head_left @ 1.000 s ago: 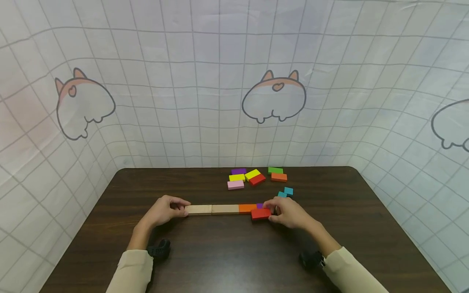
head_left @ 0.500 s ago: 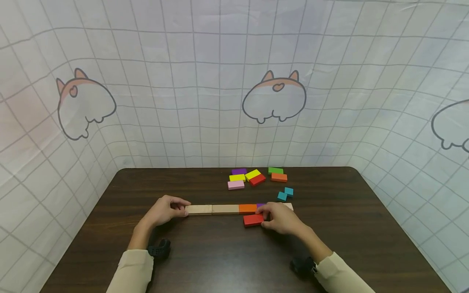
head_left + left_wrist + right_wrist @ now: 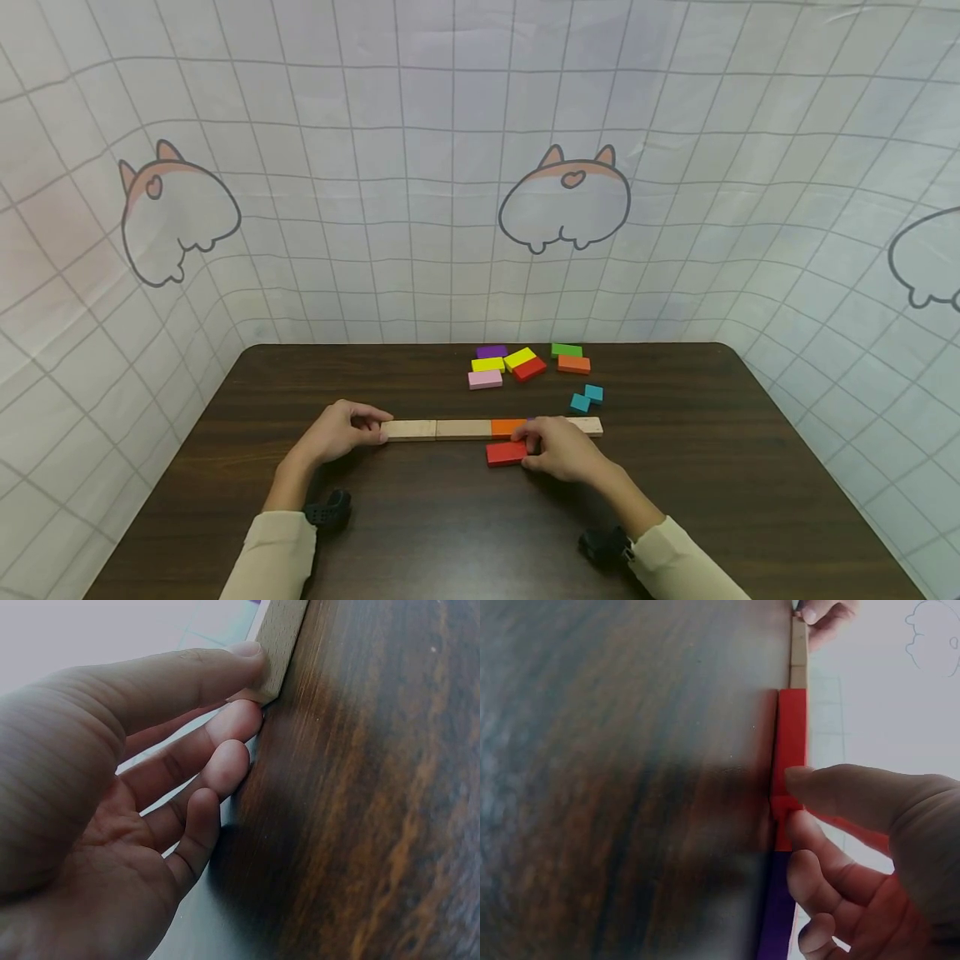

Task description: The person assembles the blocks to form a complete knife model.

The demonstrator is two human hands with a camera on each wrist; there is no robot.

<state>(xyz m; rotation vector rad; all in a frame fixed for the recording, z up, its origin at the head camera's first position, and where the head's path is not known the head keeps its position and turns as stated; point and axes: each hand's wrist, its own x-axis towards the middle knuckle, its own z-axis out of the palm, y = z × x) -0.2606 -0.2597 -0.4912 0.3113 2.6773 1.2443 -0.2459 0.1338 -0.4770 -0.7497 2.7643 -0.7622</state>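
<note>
A row of blocks runs across the table: two plain wooden blocks, an orange block, a purple block mostly hidden by fingers, and another plain block at the right. My left hand pinches the outer end of the leftmost wooden block; the left wrist view shows the thumb on its face. Between thumb and fingers, my right hand grips a red block by its right end, just in front of the orange one. In the right wrist view the red block overlaps the row.
Behind the row lie two small blue blocks. Farther back are a pink block, a green block, a second orange block and several yellow, red and purple ones. A gridded white curtain surrounds the dark table.
My right hand has carried the red block leftward and slightly nearer, from in front of the purple block to the orange one, uncovering the right plain block. My left hand has stayed at the row's end.
</note>
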